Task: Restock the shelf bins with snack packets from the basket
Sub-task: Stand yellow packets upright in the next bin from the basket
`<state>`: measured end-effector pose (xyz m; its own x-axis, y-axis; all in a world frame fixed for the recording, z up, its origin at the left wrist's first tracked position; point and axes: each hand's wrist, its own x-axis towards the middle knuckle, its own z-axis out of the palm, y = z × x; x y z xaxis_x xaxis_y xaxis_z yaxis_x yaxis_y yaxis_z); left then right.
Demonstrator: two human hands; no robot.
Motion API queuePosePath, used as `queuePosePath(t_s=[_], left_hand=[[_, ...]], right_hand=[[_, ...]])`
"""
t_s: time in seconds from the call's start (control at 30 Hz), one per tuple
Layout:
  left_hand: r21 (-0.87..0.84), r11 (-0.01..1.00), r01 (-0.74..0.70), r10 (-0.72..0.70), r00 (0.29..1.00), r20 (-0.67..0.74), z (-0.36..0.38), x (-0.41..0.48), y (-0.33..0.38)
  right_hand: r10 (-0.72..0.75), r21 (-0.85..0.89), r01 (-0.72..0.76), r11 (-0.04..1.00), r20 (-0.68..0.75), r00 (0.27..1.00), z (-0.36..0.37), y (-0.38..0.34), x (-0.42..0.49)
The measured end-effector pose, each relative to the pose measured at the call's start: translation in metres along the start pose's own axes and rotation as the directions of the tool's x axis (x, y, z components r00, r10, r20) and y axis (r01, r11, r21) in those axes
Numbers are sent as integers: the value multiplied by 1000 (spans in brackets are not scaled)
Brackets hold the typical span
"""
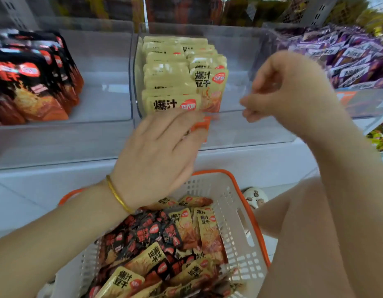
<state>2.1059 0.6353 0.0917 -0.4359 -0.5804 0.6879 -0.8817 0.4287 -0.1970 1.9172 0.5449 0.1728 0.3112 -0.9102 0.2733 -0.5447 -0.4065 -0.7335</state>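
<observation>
Yellow packets (175, 82) stacked in middle bin (240, 130) — left hand (158, 151) flat against front one; right hand (287, 87) curled (grip unclear, blurred).

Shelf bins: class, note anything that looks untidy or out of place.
The purple packets in the right bin lie heaped at all angles; the yellow packets and black packets stand in orderly rows.

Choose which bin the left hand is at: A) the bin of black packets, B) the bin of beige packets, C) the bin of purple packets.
B: the left hand lies over the front of the middle bin, fingertips at the front of the beige packets.
</observation>
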Motion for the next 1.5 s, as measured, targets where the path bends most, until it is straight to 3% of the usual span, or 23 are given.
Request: queuePosePath(t_s=[0.07,0.13,0.2,0.27,0.4,0.6,0.63,0.77,0.87,0.93,0.97,1.03,1.1,1.17,1.27,1.37,1.43,1.5], left_hand=[[-16,998,-55,57,991,123,9,-26,9],[-20,997,-74,77,953,293,21,-49,14],[-32,999,-44,53,904,424,31,-68,19],[-43,999,22,4,848,529,38,-84,24],[-73,993,96,-23,742,670,50,-101,31],[-54,989,137,-60,712,699,66,-108,33],[-54,988,143,-64,708,703,68,-109,33],[-76,980,186,-73,681,728,76,-112,35],[-102,958,269,-101,647,756,79,-107,41],[-99,868,486,-187,506,842,82,-101,44],[-85,769,634,-239,408,881,84,-97,45],[-62,460,886,-309,225,924,89,-89,44],[-72,228,971,-351,151,924,89,-79,42],[-145,155,977,-397,196,897,83,-67,44],[-245,218,945,-465,322,825,62,-45,45],[-357,278,892,-498,451,741,40,-22,39],[-468,339,816,-498,578,647,23,1,35],[-614,316,723,-549,667,504,4,27,29]], right_hand=[[130,-44,-122,992,304,944,29,25,-27],[301,-313,-142,939,550,779,78,66,-37],[421,-549,21,835,664,617,129,115,-43],[486,-619,109,778,702,520,166,160,-56],[625,-660,-61,749,674,393,203,217,-103],[772,-579,-511,635,491,403,249,246,-141],[805,-558,-583,590,461,374,249,243,-141],[864,-547,-676,493,396,309,245,238,-138],[852,-501,-695,516,384,356,240,228,-129],[781,-429,-656,621,412,470,234,216,-118],[732,-387,-626,677,442,518,228,202,-112],[628,-314,-551,774,500,597,216,179,-104],[522,-269,-450,852,507,686,195,148,-102],[421,-219,-360,907,489,764,169,123,-106],[270,19,-319,947,486,831,120,96,-108],[251,239,-412,879,504,827,81,85,-98],[204,334,-385,860,468,860,56,74,-87],[163,459,-336,823,375,912,32,56,-67]])
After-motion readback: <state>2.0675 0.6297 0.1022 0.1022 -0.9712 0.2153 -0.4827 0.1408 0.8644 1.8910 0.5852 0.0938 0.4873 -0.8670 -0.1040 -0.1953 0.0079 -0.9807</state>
